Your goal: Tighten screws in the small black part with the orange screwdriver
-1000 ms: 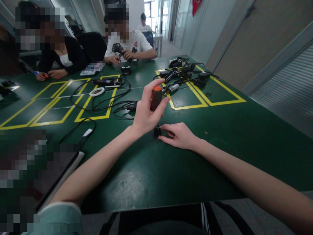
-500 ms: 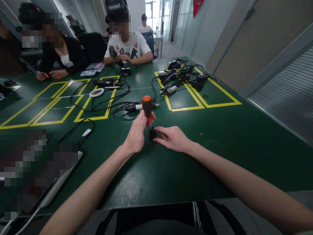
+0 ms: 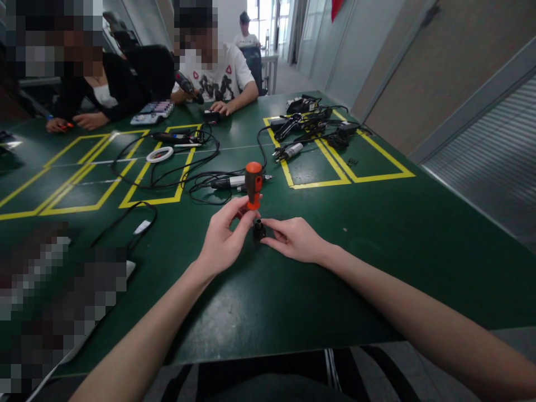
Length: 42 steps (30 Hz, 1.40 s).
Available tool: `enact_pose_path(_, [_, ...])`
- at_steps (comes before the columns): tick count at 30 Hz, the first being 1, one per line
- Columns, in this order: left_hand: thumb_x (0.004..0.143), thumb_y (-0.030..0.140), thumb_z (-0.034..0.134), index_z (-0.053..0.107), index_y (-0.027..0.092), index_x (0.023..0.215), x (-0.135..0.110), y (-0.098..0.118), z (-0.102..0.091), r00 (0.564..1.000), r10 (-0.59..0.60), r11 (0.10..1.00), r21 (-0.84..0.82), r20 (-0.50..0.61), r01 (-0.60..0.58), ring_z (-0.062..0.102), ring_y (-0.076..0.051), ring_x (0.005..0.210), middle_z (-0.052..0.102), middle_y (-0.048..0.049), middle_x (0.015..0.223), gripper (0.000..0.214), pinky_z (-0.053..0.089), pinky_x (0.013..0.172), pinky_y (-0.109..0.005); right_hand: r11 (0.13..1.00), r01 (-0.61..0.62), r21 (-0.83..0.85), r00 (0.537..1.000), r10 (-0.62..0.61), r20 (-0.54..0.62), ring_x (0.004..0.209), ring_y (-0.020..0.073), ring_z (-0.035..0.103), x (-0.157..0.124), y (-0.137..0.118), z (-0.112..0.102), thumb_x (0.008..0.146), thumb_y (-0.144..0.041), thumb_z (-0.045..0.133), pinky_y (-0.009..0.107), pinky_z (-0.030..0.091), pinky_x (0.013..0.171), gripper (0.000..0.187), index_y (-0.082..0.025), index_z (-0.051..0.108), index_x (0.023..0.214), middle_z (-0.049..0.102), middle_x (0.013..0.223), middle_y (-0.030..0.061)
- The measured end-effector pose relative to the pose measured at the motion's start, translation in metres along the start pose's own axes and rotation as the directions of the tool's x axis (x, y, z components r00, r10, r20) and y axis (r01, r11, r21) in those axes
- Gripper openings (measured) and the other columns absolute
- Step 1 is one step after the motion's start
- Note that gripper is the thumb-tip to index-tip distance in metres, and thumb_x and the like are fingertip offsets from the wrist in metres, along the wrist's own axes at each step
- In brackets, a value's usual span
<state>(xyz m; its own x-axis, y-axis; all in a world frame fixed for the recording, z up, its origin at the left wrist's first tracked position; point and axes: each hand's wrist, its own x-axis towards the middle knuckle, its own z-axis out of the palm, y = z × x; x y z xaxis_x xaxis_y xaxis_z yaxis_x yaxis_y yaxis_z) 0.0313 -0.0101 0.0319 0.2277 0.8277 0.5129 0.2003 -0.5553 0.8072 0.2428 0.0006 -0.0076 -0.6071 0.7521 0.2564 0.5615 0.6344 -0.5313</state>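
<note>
Held upright by its handle's lower end is a screwdriver [image 3: 253,184] with an orange and dark grip; my left hand [image 3: 226,237] pinches it between thumb and fingers. The shaft points down at a small black round part [image 3: 259,230] on the green table, with a short tube-like top. Whether the tip touches the part cannot be made out. From the right side, my right hand [image 3: 296,239] grips that black part between thumb and forefinger, with the wrist low over the table.
Beyond my hands lies a corded grey-and-black tool [image 3: 230,182]. Tangled black cables and tools [image 3: 310,125] cover the back right, near yellow tape rectangles. A white ring [image 3: 159,154] sits back left. Across the table, a person [image 3: 218,78] holds a power drill [image 3: 188,86].
My left hand has loosened and shifted its grip lower on the screwdriver, its fingers less wrapped. My right hand stays on the black part. The person opposite has lowered one hand to a black block.
</note>
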Motion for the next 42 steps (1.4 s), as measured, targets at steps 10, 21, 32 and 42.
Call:
enact_pose_path(10, [0.098, 0.026, 0.072, 0.063, 0.02, 0.119, -0.0031, -0.0059, 0.0014, 0.991, 0.036, 0.999, -0.01, -0.125, -0.038, 0.08, -0.018, 0.085, 0.081, -0.0038, 0.095, 0.024, 0.063, 0.082, -0.033, 0.999, 0.035, -0.001, 0.999, -0.035, -0.007, 0.05, 0.0114, 0.046, -0.0027, 0.0026, -0.0002, 0.103, -0.035, 0.066, 0.025, 0.032, 0.057, 0.036, -0.015, 0.07, 0.133, 0.056, 0.06, -0.007])
enact_pose_path(21, [0.096, 0.025, 0.075, 0.073, 0.02, 0.12, -0.0021, -0.0015, -0.0039, 0.989, 0.104, 0.986, 0.138, -0.1, -0.09, 0.076, -0.018, 0.08, 0.081, -0.0036, 0.09, 0.025, 0.061, 0.079, -0.034, 0.999, 0.05, 0.006, 0.999, -0.05, -0.02, 0.05, 0.0114, 0.047, -0.0027, 0.0019, -0.0006, 0.102, -0.032, 0.067, 0.025, 0.032, 0.056, 0.036, -0.012, 0.07, 0.131, 0.055, 0.059, -0.0074])
enact_pose_path(32, [0.089, 0.012, 0.08, 0.072, 0.019, 0.118, -0.0039, 0.0017, 0.0008, 0.984, 0.117, 0.993, 0.018, -0.131, -0.115, 0.074, -0.014, 0.079, 0.079, 0.0, 0.089, 0.031, 0.061, 0.081, -0.027, 0.999, 0.045, 0.002, 0.999, -0.045, -0.004, 0.05, 0.011, 0.049, -0.0053, 0.0052, -0.0006, 0.105, -0.036, 0.063, 0.024, 0.032, 0.056, 0.033, -0.015, 0.069, 0.13, 0.056, 0.06, -0.007])
enact_pose_path(42, [0.089, 0.012, 0.08, 0.075, 0.019, 0.114, -0.0042, 0.0022, -0.0001, 0.984, 0.126, 0.992, 0.024, -0.125, -0.124, 0.075, -0.013, 0.085, 0.081, -0.002, 0.1, 0.026, 0.06, 0.079, -0.024, 0.997, 0.074, 0.011, 0.997, -0.074, -0.005, 0.05, 0.0112, 0.048, -0.0065, 0.003, -0.0023, 0.106, -0.036, 0.06, 0.024, 0.033, 0.056, 0.03, -0.016, 0.068, 0.127, 0.059, 0.061, -0.006])
